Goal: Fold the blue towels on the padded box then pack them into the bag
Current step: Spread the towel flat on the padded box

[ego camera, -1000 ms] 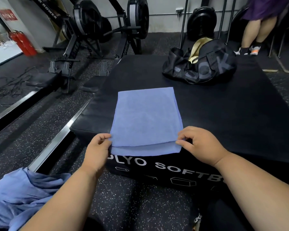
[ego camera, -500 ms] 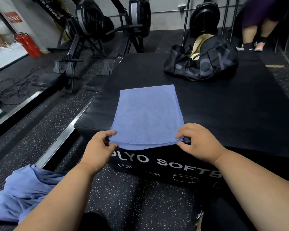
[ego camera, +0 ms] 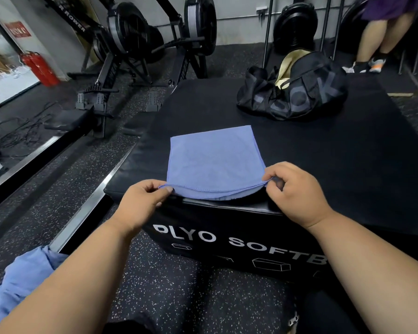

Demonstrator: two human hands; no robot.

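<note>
A folded blue towel (ego camera: 215, 157) lies flat near the front edge of the padded box (ego camera: 323, 165), centre of the frame. The left hand (ego camera: 140, 203) pinches its near left corner between thumb and fingers; the right hand (ego camera: 292, 186) pinches the near right corner the same way. Both grips are closed on the cloth, and the near edge is lifted off the box in a shallow arch while the far part rests flat.

The step in hand looks like another fold of this towel. The next move probably calls for carrying both corners away from the body together, keeping them level, and laying them on the far edge so the layers line up.

The open black bag (ego camera: 292, 92) sits on the box's far right, well apart from the towel. A crumpled blue towel (ego camera: 22, 278) lies at lower left on the floor, not yet folded.
</note>
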